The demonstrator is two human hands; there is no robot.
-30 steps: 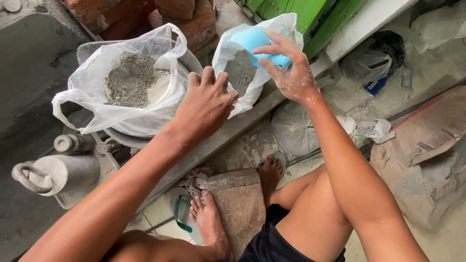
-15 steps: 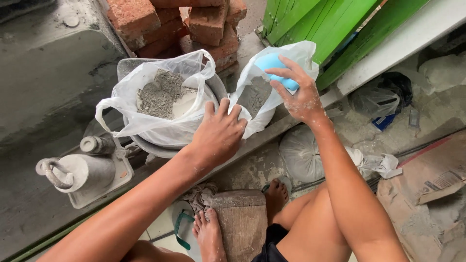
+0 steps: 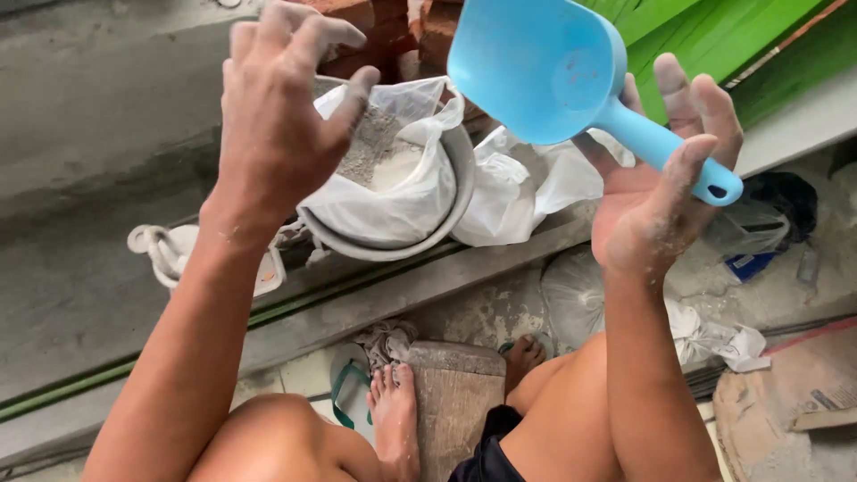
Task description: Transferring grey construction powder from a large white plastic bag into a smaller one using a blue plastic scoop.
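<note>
A grey concrete ledge (image 3: 107,170) runs across a dusty work corner, with green boards (image 3: 714,36) and stacked red bricks (image 3: 384,22) behind it. On the ledge sits a metal bowl (image 3: 460,192), lined with a clear plastic bag (image 3: 402,196) that holds grey and white powder (image 3: 375,156). Just right of the bowl a second plastic bag (image 3: 536,192) lies slumped. Left of the bowl is a white knotted bag handle (image 3: 156,250). Below the ledge, a wooden block (image 3: 460,393) lies between the person's bare feet.

Above the bowl's right rim, the right hand (image 3: 656,192) carries a blue plastic scoop (image 3: 544,71), its handle resting across the palm under the thumb, fingers (image 3: 714,107) spread rather than clenched. The left hand (image 3: 281,116) hovers over the bowl's left side, fingers loosely curled, grasping nothing.

To handle the scoop well, it seems wise to close the fingers round the handle and keep the scoop level over the bowl, so powder falls inside the bag.
</note>
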